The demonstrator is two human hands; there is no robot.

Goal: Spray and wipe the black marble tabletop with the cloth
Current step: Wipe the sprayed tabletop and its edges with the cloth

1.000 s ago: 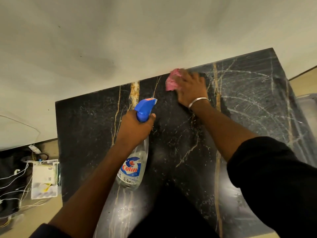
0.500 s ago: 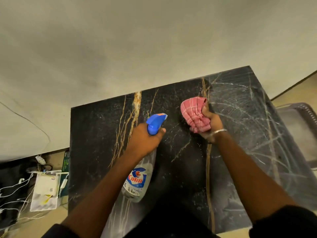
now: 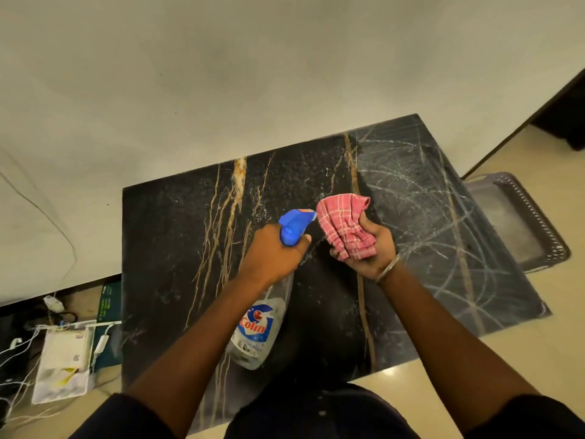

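The black marble tabletop (image 3: 177, 248) with gold veins fills the middle of the view; its right part shows pale curved wipe streaks. My left hand (image 3: 269, 258) grips the neck of a clear spray bottle (image 3: 259, 331) with a blue trigger head, held above the tabletop with the nozzle pointing at the cloth. My right hand (image 3: 367, 251) holds a bunched pink checked cloth (image 3: 343, 223) palm up, lifted off the marble, right beside the nozzle.
A white wall (image 3: 253, 74) runs along the table's far edge. On the floor at the left lie cables and a white packet (image 3: 63, 359). A grey plastic tray (image 3: 519, 223) sits on the floor to the right.
My right hand lifted the cloth off the far edge of the marble, pulled it back and turned palm up beside the nozzle. The left hand with the bottle stayed about where it was.
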